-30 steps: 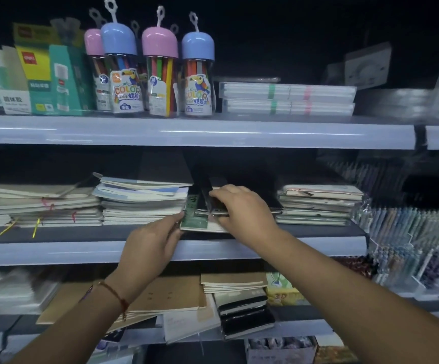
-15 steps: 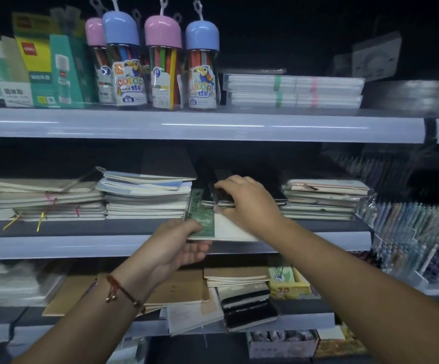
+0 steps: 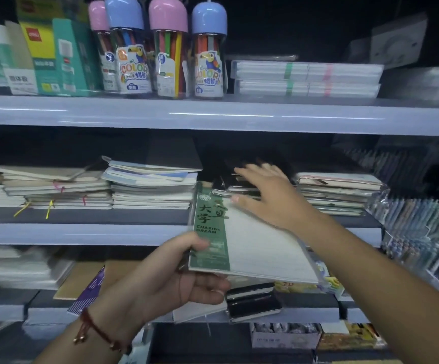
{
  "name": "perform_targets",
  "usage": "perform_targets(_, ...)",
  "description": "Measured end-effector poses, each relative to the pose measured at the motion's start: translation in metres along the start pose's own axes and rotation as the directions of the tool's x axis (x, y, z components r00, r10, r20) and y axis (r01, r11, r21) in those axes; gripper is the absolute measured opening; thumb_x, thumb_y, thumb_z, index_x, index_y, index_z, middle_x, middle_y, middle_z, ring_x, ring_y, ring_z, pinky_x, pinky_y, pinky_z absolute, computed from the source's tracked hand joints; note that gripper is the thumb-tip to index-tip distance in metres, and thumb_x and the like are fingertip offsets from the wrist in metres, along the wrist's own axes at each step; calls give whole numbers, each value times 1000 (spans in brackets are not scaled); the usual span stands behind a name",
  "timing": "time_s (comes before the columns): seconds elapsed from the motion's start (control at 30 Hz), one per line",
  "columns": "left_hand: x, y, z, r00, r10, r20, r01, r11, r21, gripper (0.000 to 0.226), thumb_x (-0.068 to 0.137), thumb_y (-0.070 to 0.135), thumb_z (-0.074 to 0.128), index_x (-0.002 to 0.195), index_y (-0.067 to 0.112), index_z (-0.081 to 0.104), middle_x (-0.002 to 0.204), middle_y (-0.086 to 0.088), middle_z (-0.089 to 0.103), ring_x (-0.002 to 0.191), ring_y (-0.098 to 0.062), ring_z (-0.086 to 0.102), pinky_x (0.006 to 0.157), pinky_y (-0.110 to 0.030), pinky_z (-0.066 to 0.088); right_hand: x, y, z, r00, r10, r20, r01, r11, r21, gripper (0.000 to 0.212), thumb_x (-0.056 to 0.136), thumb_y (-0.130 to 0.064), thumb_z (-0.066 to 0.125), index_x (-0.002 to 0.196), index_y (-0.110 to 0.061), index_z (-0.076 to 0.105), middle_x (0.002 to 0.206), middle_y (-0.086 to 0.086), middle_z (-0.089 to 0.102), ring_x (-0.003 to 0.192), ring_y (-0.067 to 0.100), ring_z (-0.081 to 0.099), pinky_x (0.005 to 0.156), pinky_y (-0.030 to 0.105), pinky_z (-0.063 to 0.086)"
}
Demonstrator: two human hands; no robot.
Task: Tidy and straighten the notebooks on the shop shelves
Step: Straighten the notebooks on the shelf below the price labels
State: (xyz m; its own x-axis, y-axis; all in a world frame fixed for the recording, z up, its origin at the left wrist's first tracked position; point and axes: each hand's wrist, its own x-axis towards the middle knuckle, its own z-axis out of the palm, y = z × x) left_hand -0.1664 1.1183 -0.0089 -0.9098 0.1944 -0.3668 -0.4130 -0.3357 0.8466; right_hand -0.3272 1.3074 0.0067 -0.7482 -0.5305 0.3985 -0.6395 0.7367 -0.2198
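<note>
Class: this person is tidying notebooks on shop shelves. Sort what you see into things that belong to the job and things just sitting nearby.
Part of the job:
green notebook, gripped by left hand
right hand, open over dark notebooks
notebook stacks

Just nearby:
crayon tubs
glue boxes
pens
</note>
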Motion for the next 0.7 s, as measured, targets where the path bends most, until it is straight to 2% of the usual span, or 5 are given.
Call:
perform_targets(0.1,11,4,0,995,-27,-93,30,999,24,45,88,39,59,119,6,67,108,-20,73,86,-36,72,72,-44,58,-48,-8,-8,914,347,-213,-261,901,348,55,94,-52,57,142,-25,49,142,-3,50,131,19,48,106,35,40)
perform_targets(0.2,15,3,5,989,-28,-144,27,1000,-5,45,87,28,62,126,5,62,112,-19,73,93,-35,71,99,-55,50,-95,-21,-8,759,613,220,-591,506,628,58,92,-52,62,142,-32,41,135,-6,49,112,15,56,83,28,45)
perform_targets(0.33,12,0,11,988,-3,-155,-1,1000,-27,44,82,22,61,122,4,63,110,-20,70,99,-37,63,110,-63,33,-107,-15,-5,681,490,544,-613,-27,790,40,90,-26,69,126,-9,61,101,10,75,83,28,72,58,34,55)
perform_targets(0.5,-3,-8,18,986,40,-160,-36,999,26,26,95,21,54,110,5,69,101,-16,75,76,-27,74,65,-35,56,-126,-14,-16,717,406,566,-581,-100,808,37,90,-14,66,126,-6,61,102,15,75,85,30,74,55,34,56)
perform_targets(0.7,-30,-24,14,984,58,-169,-29,985,171,36,79,39,64,94,9,78,99,-16,76,84,-29,75,81,-38,53,-154,-25,-17,774,323,545,-551,-82,831,49,73,-15,70,122,-13,65,106,15,75,93,36,73,57,34,59)
